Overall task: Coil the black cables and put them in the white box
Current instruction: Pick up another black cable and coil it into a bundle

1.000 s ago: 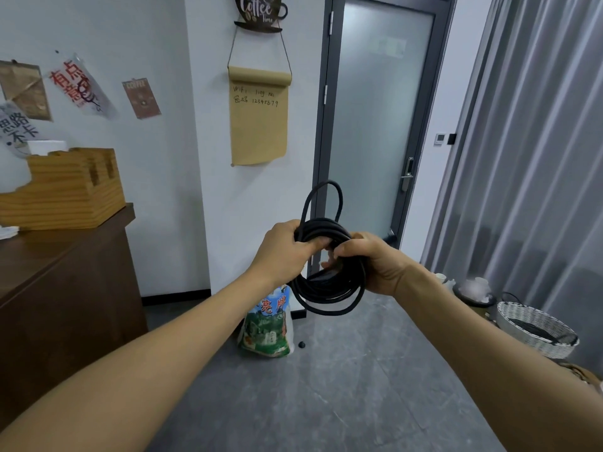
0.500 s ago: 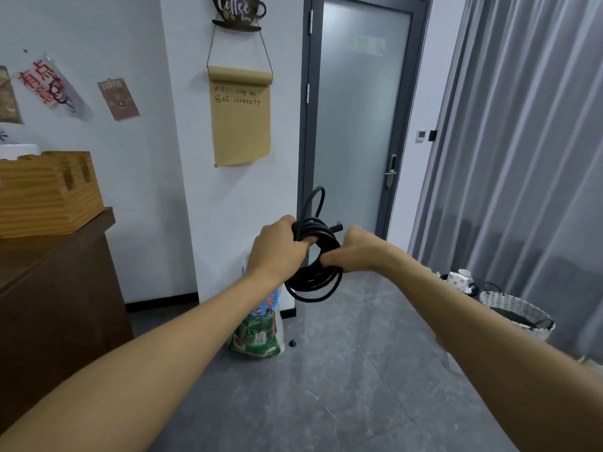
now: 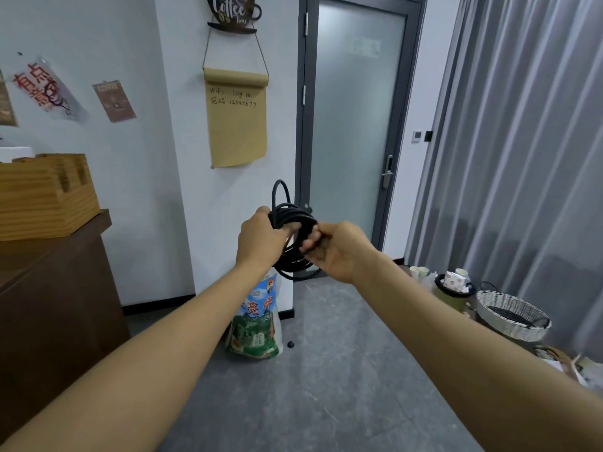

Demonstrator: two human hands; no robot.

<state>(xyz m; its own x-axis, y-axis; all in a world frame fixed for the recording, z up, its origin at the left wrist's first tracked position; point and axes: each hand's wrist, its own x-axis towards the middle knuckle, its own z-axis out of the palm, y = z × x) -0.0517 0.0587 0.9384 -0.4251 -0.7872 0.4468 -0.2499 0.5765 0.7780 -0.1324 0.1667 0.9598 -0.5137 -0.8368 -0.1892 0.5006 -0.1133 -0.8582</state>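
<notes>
A coil of black cable (image 3: 293, 265) hangs in the air in front of me at arm's length. My left hand (image 3: 259, 241) grips the coil's upper left side, fingers curled round the bundled turns. My right hand (image 3: 339, 251) holds the coil's right side, fingertips pinching the strands. One loose loop (image 3: 280, 190) sticks up above the bundle, and a cable end pokes out at the top right. A white woven basket (image 3: 512, 316) with black cable inside stands on the floor at the right.
A dark wooden counter (image 3: 55, 288) with a light wooden rack (image 3: 45, 197) stands at the left. A printed bag (image 3: 256, 321) leans against the white pillar. A small black thing (image 3: 290, 344) lies on the grey floor. Cups and a round bin (image 3: 453, 288) sit by the curtain; a grey door is ahead.
The view has swung slightly right and back. Both hands keep hold of the coil; my right hand has shifted its fingers along the right side of the bundle.
</notes>
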